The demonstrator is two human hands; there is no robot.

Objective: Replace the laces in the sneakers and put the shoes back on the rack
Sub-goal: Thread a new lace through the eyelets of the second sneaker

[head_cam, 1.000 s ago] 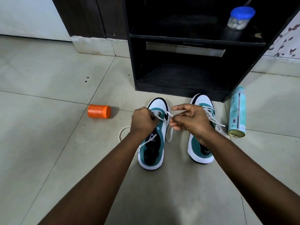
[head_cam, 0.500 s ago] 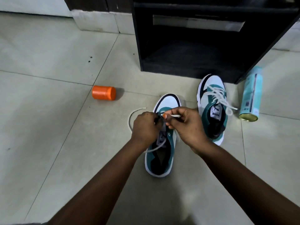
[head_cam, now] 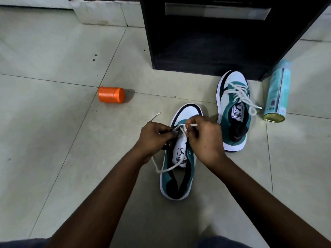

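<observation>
A white and teal sneaker [head_cam: 179, 169] lies on the tiled floor in front of me, toe pointing away, with a white lace [head_cam: 167, 169] partly threaded near its toe. My left hand [head_cam: 154, 138] grips the shoe's left eyelet edge. My right hand [head_cam: 204, 138] pinches the lace tip just above the eyelets. One loose lace end trails left across the floor. The second sneaker [head_cam: 232, 111] stands to the right, fully laced. The black shoe rack [head_cam: 211, 40] is behind the shoes, its lowest shelf dark.
An orange jar [head_cam: 111, 95] lies on its side on the floor to the left. A teal spray can [head_cam: 277, 93] lies right of the laced sneaker, beside the rack's corner. A white skirting block [head_cam: 105, 13] sits at the wall behind.
The view has tilted down and closer. The unlaced sneaker now sits nearer to me than the laced one. My right hand has drawn in over the eyelets with the lace tip.
</observation>
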